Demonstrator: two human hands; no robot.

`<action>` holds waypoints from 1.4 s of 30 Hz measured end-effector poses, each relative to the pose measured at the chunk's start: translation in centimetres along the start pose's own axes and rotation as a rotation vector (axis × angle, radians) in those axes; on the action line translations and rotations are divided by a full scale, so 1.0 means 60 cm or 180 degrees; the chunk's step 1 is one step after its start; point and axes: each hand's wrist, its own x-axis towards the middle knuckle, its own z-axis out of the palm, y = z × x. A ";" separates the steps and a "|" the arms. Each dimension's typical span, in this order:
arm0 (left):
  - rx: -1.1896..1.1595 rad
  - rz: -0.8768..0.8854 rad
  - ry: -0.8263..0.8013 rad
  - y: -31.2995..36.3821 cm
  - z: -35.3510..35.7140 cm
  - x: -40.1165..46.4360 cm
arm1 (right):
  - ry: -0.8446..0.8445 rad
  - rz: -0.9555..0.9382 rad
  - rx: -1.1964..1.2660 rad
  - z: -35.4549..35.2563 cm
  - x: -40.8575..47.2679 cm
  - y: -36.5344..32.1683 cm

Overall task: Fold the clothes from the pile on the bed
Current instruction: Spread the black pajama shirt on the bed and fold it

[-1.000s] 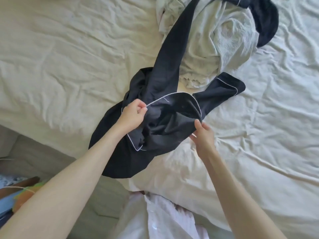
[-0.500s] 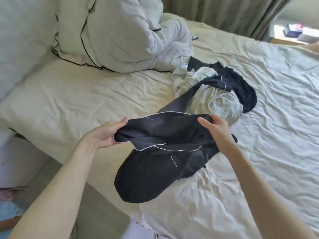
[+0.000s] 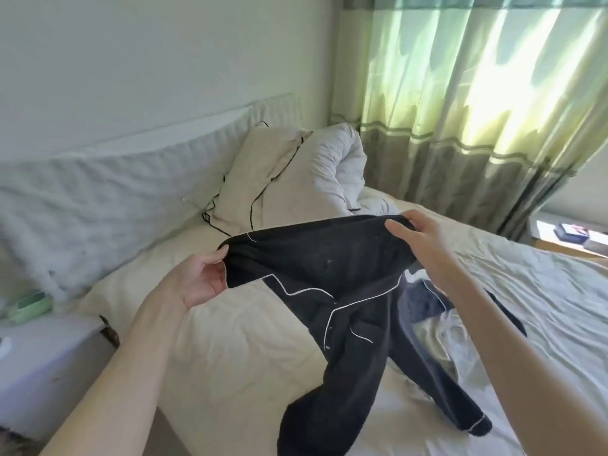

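One black pyjama top (image 3: 329, 268) is held up unfolded, pinched by left hand (image 3: 197, 278) and right hand (image 3: 424, 245); the pile (image 3: 434, 340) remains on the bed (image 3: 230, 340).

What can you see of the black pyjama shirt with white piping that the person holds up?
The black pyjama shirt with white piping looks soft, with small buttons down its front. The left hand and the right hand grip its top edge, stretching it wide above the cream bed sheet. Its sleeves hang down, and the cuffs rest on the bed.
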 end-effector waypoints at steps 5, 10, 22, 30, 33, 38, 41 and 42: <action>-0.0246 0.0722 -0.0269 0.103 -0.004 -0.067 | -0.0111 -0.0511 0.0410 0.025 0.023 -0.103; 0.0670 0.0461 0.0141 0.131 -0.027 -0.092 | -0.0445 -0.0702 -0.0437 0.076 0.033 -0.121; 0.4520 0.1666 0.0712 0.093 -0.080 -0.070 | -0.0676 -0.1037 -0.2199 0.134 0.037 -0.108; 0.4706 0.3032 0.1981 0.098 -0.075 -0.074 | -0.0394 -0.1222 -0.2620 0.141 0.037 -0.112; 0.4925 0.3977 0.2151 0.122 -0.044 -0.087 | -0.0482 -0.1627 -0.2958 0.135 0.041 -0.132; 0.4793 0.3763 0.2202 0.131 -0.009 -0.099 | -0.0454 -0.2105 -0.3020 0.128 0.024 -0.149; 0.4029 0.3462 0.2131 0.149 0.002 -0.101 | -0.0505 -0.2078 -0.2475 0.121 0.023 -0.173; 0.3668 0.3610 0.2100 0.161 0.010 -0.105 | -0.0313 -0.2152 -0.2254 0.116 0.025 -0.187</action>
